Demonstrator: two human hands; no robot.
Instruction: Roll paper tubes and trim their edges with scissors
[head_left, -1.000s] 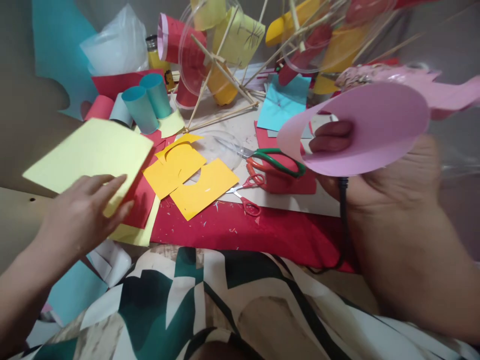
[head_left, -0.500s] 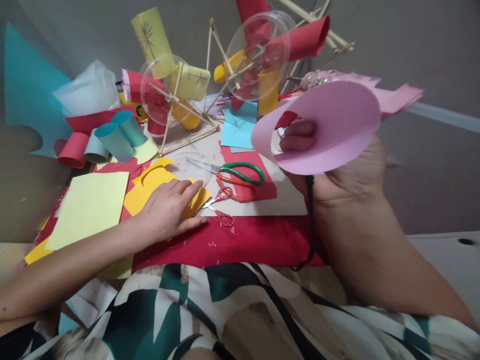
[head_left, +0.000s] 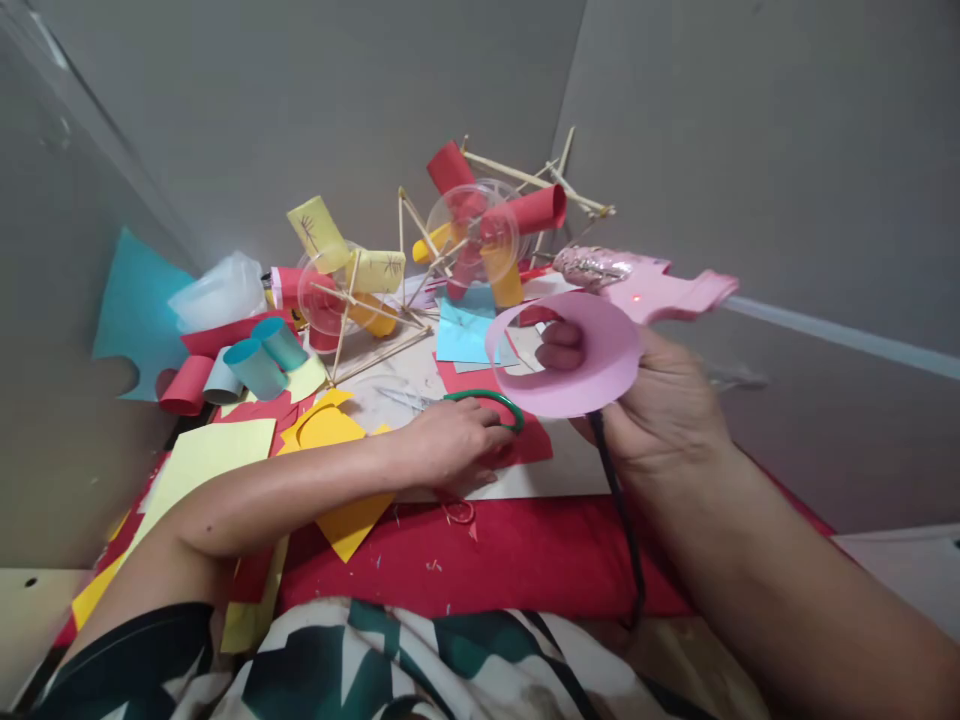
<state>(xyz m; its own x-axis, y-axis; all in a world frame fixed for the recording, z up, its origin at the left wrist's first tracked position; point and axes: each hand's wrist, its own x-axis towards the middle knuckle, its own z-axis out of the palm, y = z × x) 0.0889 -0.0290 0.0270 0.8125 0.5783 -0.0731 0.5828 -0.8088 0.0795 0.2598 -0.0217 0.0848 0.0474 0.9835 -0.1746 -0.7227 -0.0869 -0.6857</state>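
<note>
My right hand (head_left: 664, 405) is raised at the right. Its fingers are curled round a pink glue gun (head_left: 652, 290), which has a crusted nozzle, a small red light and a clear glue stick at its rear. A black cord hangs below. The same hand holds a curled loop of pink paper (head_left: 600, 375), and fingertips show through its opening. My left hand (head_left: 461, 440) lies low over the green-handled scissors (head_left: 499, 397), fingers bent round the handles, which it partly hides. Just below it, a red handle of small scissors (head_left: 459, 512) shows.
Behind stand two stick frames (head_left: 379, 360) with clear plastic discs (head_left: 474, 232) and red and yellow paper tubes. Blue tubes (head_left: 256, 370), a plastic bag (head_left: 221, 290) and pale yellow paper (head_left: 217, 455) lie left. Orange-yellow scraps (head_left: 352, 520) and blue paper (head_left: 465, 330) lie on the table.
My left hand has moved right, from the orange-yellow paper onto the scissors. The camera view has tilted up, and my right hand still holds the glue gun and pink paper loop.
</note>
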